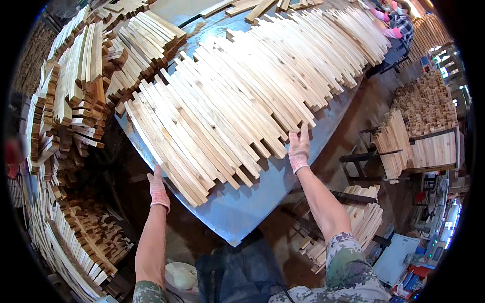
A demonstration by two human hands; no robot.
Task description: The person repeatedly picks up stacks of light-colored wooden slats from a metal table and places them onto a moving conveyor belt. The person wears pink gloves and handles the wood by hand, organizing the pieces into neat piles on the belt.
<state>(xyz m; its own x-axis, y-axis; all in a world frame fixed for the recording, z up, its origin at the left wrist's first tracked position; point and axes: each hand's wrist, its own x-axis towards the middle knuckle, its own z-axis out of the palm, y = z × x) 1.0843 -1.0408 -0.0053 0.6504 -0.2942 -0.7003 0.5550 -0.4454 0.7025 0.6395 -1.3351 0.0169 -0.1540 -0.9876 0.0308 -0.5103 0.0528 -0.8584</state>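
Many pale wooden strips lie side by side in a long slanting row on a blue metal table, their near ends uneven. My left hand, in a pinkish knit glove, is at the table's left edge beside the outermost strip. Its fingers are stretched out, with nothing held. On the other side, my right hand, in a matching glove, has its fingers apart against the near ends of the strips. It touches them without visibly gripping one. Some strips show dark knots.
Stacked wooden strips rise at the left, with more piles below. At right stand a rack of wood and a lower stack. A person in a plaid top is at the far right end. Loose boards lie at the back.
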